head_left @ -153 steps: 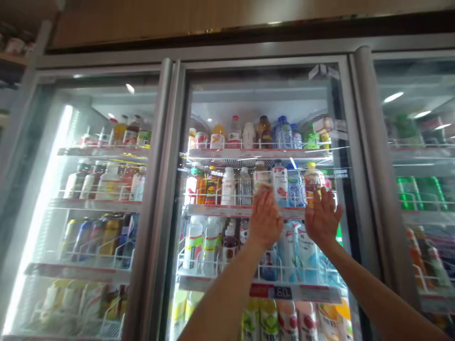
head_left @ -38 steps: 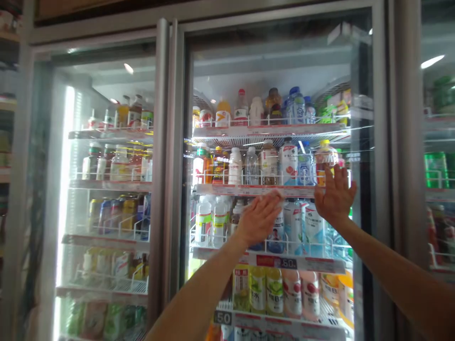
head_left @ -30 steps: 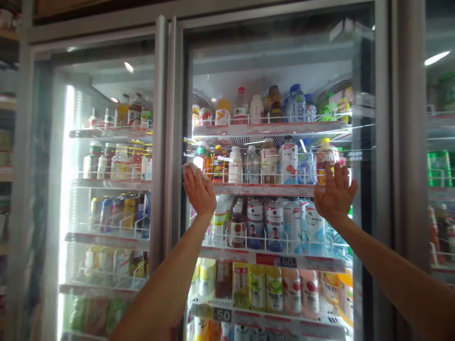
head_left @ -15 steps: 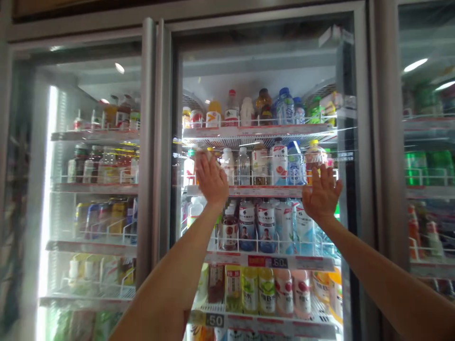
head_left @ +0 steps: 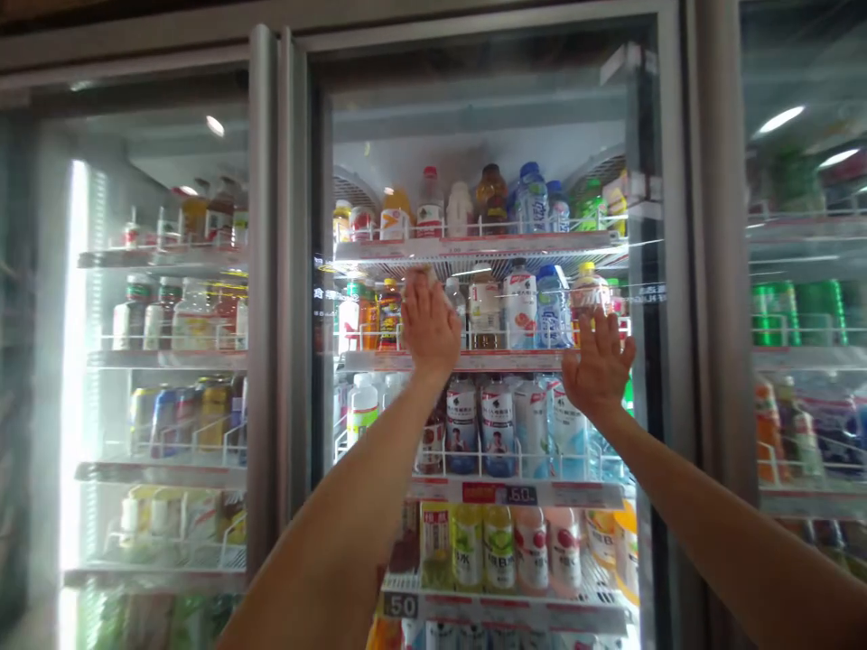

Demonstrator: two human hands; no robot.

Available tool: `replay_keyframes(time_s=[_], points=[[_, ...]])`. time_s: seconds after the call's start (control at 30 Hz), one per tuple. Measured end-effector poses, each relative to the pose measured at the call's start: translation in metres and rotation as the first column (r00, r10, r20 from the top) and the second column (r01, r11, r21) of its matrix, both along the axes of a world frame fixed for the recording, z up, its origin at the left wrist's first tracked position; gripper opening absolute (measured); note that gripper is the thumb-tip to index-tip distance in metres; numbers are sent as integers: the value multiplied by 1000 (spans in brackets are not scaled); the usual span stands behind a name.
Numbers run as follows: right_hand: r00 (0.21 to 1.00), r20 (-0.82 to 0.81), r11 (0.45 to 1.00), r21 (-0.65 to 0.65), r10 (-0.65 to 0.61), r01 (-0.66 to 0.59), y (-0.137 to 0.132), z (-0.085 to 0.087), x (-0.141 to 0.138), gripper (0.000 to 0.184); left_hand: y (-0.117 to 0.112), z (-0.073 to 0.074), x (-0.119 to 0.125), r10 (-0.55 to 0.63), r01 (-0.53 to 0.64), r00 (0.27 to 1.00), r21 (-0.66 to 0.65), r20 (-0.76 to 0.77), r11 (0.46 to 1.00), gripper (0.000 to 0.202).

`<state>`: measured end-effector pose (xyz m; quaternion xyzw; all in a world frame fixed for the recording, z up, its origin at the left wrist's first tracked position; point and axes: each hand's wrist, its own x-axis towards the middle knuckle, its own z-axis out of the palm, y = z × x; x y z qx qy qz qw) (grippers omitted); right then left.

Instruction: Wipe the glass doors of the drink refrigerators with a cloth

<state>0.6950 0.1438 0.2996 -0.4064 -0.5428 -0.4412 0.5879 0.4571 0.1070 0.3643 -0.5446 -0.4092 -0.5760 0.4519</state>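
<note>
2 arms raised: left hand (head_left: pixel 429 325), right hand (head_left: pixel 597 368) flat against glass door (head_left: pixel 474 117).

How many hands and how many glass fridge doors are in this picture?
Hands: 2, left hand and right hand, both flat on the glass
Glass doors: 3, left door, middle door, right door
Total: 5

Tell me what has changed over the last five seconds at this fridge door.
The left hand swept left across the glass door, then back right and higher. The right hand stayed pressed flat near the door's right edge. The door stayed shut, the bottles untouched.
</note>
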Motion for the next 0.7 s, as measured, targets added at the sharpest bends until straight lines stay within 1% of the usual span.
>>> replay_keyframes(time_s=[0.03,0.07,0.1,0.13,0.17,0.2,0.23,0.27,0.3,0.33,0.37,0.4,0.43,0.47,0.5,0.53,0.57,0.6,0.63,0.67,0.7], points=[[1000,0,1000,2,1,-1,0,0,0,59,0,-6,12,-7,5,995,-20,-103,1000,51],[1000,1,1000,1,2,-2,0,0,0,59,1,-13,26,-24,10,965,-54,-261,998,51],[1000,1,1000,-2,3,-3,0,0,0,60,2,-20,40,-47,6,899,-95,-434,995,51],[1000,0,1000,-6,5,-5,0,0,0,60,2,-25,51,-72,-4,814,-130,-576,991,50],[1000,-1,1000,-10,6,-6,0,0,0,60,2,-27,56,-90,-18,745,-154,-662,988,50],[1000,-1,1000,-10,7,-7,0,0,0,60,2,-26,54,-95,-26,720,-164,-688,986,50],[1000,-3,1000,-8,7,-7,0,0,0,60,1,-21,44,-87,-25,748,-159,-658,987,49],[1000,-5,1000,-5,5,-5,-1,0,0,60,-1,-15,28,-69,-17,813,-142,-578,990,49],[1000,-7,1000,-4,4,-4,-1,0,0,60,-2,-7,8,-46,-7,891,-114,-452,993,49],[1000,-9,1000,-7,3,-3,-1,0,0,60,-4,0,-13,-22,2,957,-71,-290,997,49],[1000,-11,1000,-12,3,-3,0,0,0,61,-5,5,-32,-4,1,992,-28,-124,1000,50],[1000,-13,1000,-18,3,-3,0,0,0,61,-6,6,-45,11,-11,999,17,33,1000,51],[1000,-16,1000,-22,3,-4,0,0,0,62,-7,3,-52,16,-22,991,45,135,999,51],[1000,-15,1000,-25,4,-5,0,0,0,62,-7,-3,-52,16,-26,985,56,174,998,51],[1000,-12,1000,-25,6,-6,0,0,1,61,-7,-13,-45,14,-22,990,52,140,998,51],[1000,-9,1000,-24,7,-8,0,0,2,61,-7,-24,-35,10,-12,999,33,33,999,50],[1000,-4,1000,-23,9,-9,0,0,2,61,-6,-36,-24,3,-2,992,7,-126,1000,50],[1000,0,1000,-20,11,-11,0,0,3,60,-7,-47,-16,-3,-2,953,-17,-304,1000,50],[1000,6,1000,-15,12,-11,0,0,3,60,-7,-56,-13,-7,-11,890,-37,-457,999,50],[1000,9,1000,-7,11,-11,-1,0,3,59,-8,-62,-18,-5,-26,833,-48,-553,998,51],[1000,10,1000,2,10,-10,-1,-1,3,59,-10,-64,-30,6,-43,813,-49,-582,998,51]])
